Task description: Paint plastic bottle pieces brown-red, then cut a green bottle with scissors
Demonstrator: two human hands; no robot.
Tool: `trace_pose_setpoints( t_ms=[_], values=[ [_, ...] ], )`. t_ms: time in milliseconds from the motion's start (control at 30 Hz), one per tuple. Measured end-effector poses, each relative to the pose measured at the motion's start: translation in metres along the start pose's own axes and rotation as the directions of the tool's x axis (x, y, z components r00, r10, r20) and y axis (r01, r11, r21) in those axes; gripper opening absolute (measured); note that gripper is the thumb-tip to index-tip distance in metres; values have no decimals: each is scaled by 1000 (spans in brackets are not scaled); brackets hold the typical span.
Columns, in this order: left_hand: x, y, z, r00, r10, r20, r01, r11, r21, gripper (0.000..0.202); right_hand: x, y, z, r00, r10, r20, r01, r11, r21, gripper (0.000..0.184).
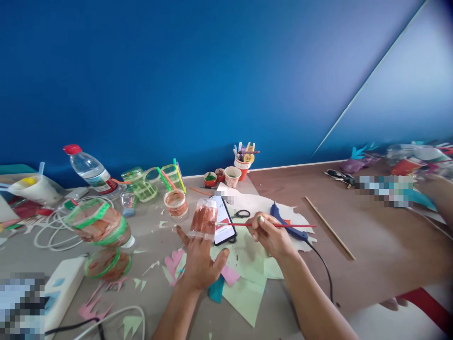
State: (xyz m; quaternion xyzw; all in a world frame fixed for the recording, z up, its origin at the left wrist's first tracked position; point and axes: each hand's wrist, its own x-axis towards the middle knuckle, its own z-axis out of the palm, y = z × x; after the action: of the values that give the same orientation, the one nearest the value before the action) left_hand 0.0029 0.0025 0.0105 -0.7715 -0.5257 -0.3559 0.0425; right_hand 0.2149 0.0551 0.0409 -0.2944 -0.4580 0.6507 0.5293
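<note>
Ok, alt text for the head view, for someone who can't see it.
A left hand holds a clear plastic container painted reddish-brown, while the right hand holds a red paintbrush to its edge. Nearby lie a smartphone, a blue glue gun and pale green paper.

Reaches both bare forearms toward the back edge of the table; splays thumb and little finger of the left hand, knuckles up; curls the right hand into a fingertip pinch.
</note>
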Motion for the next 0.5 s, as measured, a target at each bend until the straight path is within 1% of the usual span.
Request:
trace_pose_setpoints(
  t_ms=[100,200,267,367,500],
  values=[
    [0,1,-1,1000,-16,9,16,1000,-15,80,1,0,-1,1000,26,6,-26,999,-20,38],
    [0,2,-2,998,-55,42,56,998,-11,81,2,-1,-2,1000,-4,-16,4,1000,-9,39],
    [0,2,-2,997,-49,56,49,999,-9,83,2,-1,-2,999,-24,-22,24,1000,-5,39],
    [2,4,-4,999,-24,46,25,1000,-19,84,2,0,-2,1000,-3,-2,3,1000,-14,38],
    [5,6,-7,998,-52,46,54,997,-48,83,2,2,-4,1000,3,-22,-3,1000,14,38]
  ],
)
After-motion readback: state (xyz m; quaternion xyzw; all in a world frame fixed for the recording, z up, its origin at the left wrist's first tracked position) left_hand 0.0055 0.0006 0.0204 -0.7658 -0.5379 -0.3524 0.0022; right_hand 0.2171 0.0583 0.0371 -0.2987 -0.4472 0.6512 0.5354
